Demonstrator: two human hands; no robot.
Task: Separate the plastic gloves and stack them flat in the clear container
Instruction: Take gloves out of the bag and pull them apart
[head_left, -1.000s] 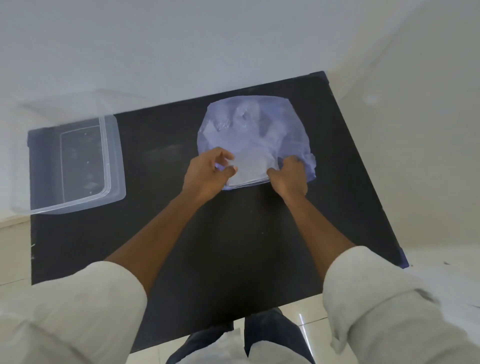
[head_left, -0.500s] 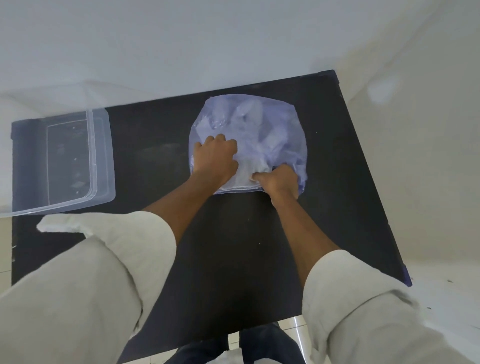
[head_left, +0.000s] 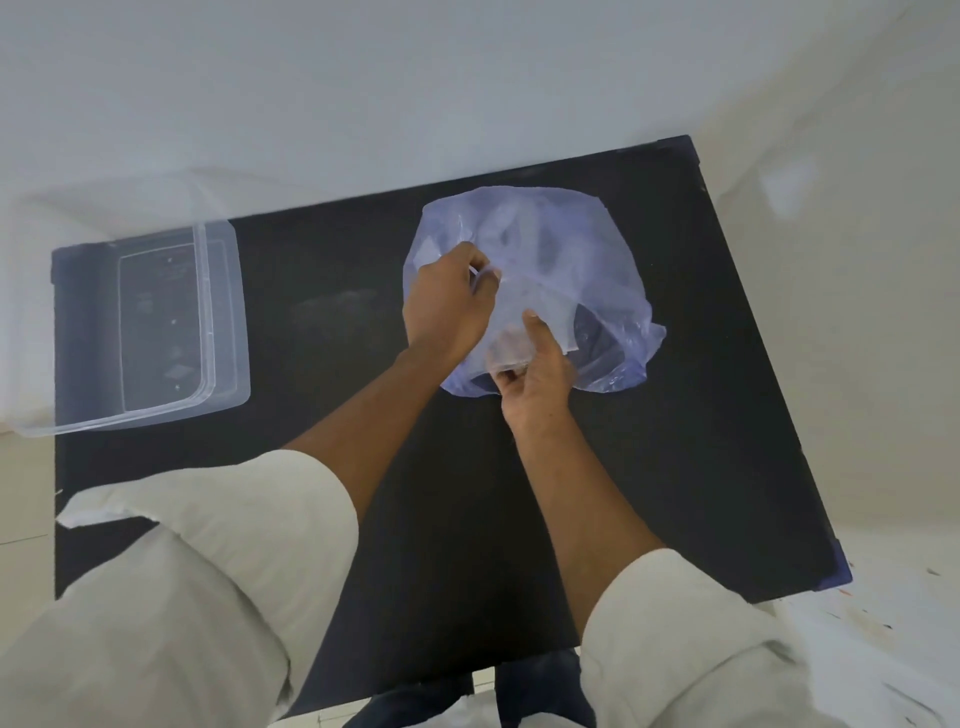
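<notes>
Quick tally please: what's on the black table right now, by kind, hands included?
Clear container: 1
Bluish plastic bag holding the gloves: 1
Glove bundle being pulled out, individual gloves not countable: 1
Hands, left hand and right hand: 2
Total: 5

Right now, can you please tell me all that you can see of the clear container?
The clear container is a rectangular tub of see-through plastic with rounded corners and a flat rim. It sits upright and open, no lid on it, at the far left of the black table, its left part reaching past the table's edge. No glove can be made out inside it. Neither hand touches it.
</notes>
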